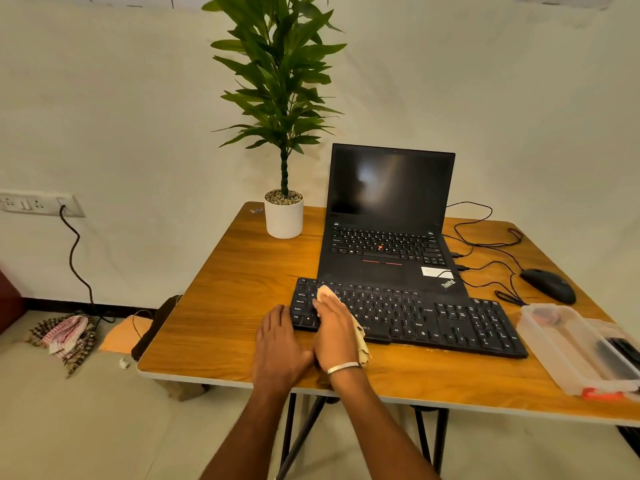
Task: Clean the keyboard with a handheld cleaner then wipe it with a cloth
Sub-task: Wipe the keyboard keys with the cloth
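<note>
A black full-size keyboard point(433, 317) lies on the wooden table point(225, 306) in front of an open laptop. My right hand point(334, 332) holds a pale beige cloth point(325, 293) and presses it on the keys at the keyboard's left end; more of the cloth hangs out by my wrist. My left hand point(278, 344) rests flat on the table with its fingers against the keyboard's left front corner. No handheld cleaner can be made out in view.
A black laptop point(388, 237) stands open behind the keyboard. A potted plant point(283, 216) sits at the back left. A black mouse point(549, 285) and cables lie to the right. A clear plastic box point(568, 351) sits at the right edge. Rags lie on the floor point(65, 337).
</note>
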